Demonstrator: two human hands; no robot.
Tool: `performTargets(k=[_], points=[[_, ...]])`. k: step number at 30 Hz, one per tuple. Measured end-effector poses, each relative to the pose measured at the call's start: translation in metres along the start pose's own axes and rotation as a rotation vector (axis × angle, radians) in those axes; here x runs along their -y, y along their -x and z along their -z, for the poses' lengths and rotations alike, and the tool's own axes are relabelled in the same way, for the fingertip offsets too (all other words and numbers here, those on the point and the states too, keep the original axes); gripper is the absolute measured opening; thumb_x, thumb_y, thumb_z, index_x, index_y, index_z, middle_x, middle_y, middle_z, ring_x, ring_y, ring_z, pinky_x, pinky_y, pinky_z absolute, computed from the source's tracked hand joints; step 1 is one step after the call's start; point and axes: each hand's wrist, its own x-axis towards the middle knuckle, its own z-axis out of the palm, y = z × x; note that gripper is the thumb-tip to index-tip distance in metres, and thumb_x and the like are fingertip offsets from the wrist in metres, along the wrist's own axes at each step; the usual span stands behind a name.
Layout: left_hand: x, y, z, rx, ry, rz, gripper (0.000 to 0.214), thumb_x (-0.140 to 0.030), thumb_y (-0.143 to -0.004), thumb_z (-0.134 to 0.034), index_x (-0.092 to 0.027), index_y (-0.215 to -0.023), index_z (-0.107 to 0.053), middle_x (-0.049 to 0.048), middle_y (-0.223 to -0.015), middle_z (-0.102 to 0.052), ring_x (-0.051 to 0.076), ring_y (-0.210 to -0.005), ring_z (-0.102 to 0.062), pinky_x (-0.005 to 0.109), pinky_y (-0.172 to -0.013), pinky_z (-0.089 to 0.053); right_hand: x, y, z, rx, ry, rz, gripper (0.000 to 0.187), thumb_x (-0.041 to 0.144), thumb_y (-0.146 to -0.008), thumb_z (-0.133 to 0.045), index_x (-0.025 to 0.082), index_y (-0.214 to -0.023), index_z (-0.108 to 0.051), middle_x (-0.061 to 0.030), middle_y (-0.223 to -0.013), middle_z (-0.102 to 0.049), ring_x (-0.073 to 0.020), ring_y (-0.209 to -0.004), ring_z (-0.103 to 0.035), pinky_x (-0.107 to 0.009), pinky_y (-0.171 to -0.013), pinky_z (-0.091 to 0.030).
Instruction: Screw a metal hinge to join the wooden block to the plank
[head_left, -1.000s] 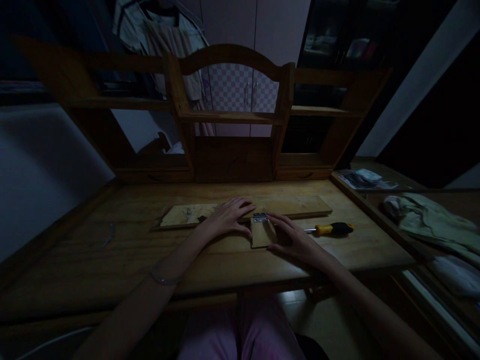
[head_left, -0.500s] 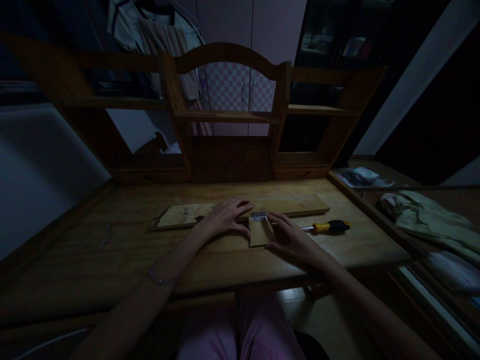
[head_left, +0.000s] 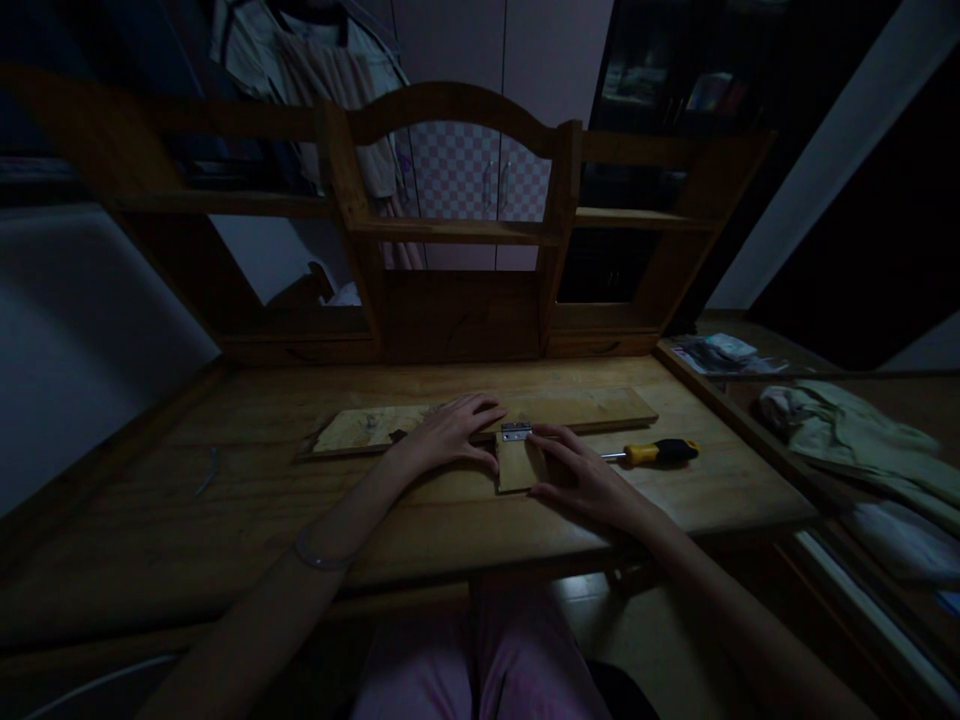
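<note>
A small wooden board (head_left: pixel 519 468) lies flat on the desk against the near edge of a long wooden board (head_left: pixel 600 408). A metal hinge (head_left: pixel 516 431) sits where the two boards meet. My left hand (head_left: pixel 457 432) holds the long board, its fingers curved over the top and its thumb at the left edge of the small board. My right hand (head_left: pixel 574 470) grips the small board from the right, with fingertips by the hinge and thumb at the lower right corner. A screwdriver (head_left: pixel 660 453) with a yellow and black handle lies right of that hand, its tip hidden behind the fingers.
The wooden desk (head_left: pixel 247 530) carries a shelf unit (head_left: pixel 457 233) along its back. A small pale strip (head_left: pixel 207 472) lies at the left. Folded clothes (head_left: pixel 855 425) and a plastic packet (head_left: pixel 729 349) are beyond the desk's right edge.
The view has shifted very slightly. Both hands, the boards and the hinge keep nearly the same places.
</note>
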Motion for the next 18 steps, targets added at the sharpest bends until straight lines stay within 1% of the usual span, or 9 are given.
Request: performTargets(k=[4,10,15,18], points=[[0.0013,-0.0005,-0.0013,-0.006,0.011,-0.005,0.092,-0.076,-0.071,-0.067,-0.025,-0.145,-0.047,0.0095,-0.142,-0.044,0.029,-0.13,-0.042,0.039,-0.107,-0.037,-0.0001,-0.0004,-0.0002,-0.007,0.006,-0.006,0.07,0.041,-0.09,-0.068,0.029,-0.151,-0.036,-0.0051,-0.15,-0.032,-0.0183,-0.137,-0.036,-0.033,-0.114,-0.037],[0.0032,-0.0013,-0.0032,-0.016,0.015,-0.015,0.093,-0.076,-0.07,-0.067,-0.025,-0.145,-0.047,0.0102,-0.143,-0.043,0.03,-0.129,-0.043,0.039,-0.107,-0.037,0.0008,-0.0003,0.0014,-0.011,-0.02,-0.005,0.069,0.039,-0.09,-0.068,0.03,-0.151,-0.036,-0.006,-0.15,-0.032,-0.0202,-0.137,-0.037,-0.036,-0.114,-0.037],[0.0031,-0.0012,-0.0026,-0.013,0.017,-0.021,0.095,-0.078,-0.07,-0.065,-0.022,-0.144,-0.047,0.0111,-0.143,-0.044,0.029,-0.131,-0.041,0.039,-0.109,-0.035,0.0007,0.0012,0.0014,-0.008,-0.01,-0.009,0.069,0.041,-0.091,-0.067,0.03,-0.151,-0.036,-0.0047,-0.15,-0.032,-0.0179,-0.137,-0.036,-0.033,-0.115,-0.036],[0.0031,-0.0003,-0.0028,-0.009,0.029,-0.021,0.094,-0.078,-0.071,-0.066,-0.023,-0.146,-0.046,0.0109,-0.143,-0.043,0.029,-0.13,-0.041,0.04,-0.109,-0.036,0.0033,0.002,0.0024,0.0,0.002,-0.011,0.068,0.042,-0.091,-0.066,0.03,-0.151,-0.035,-0.0043,-0.15,-0.032,-0.0168,-0.137,-0.036,-0.032,-0.114,-0.036]])
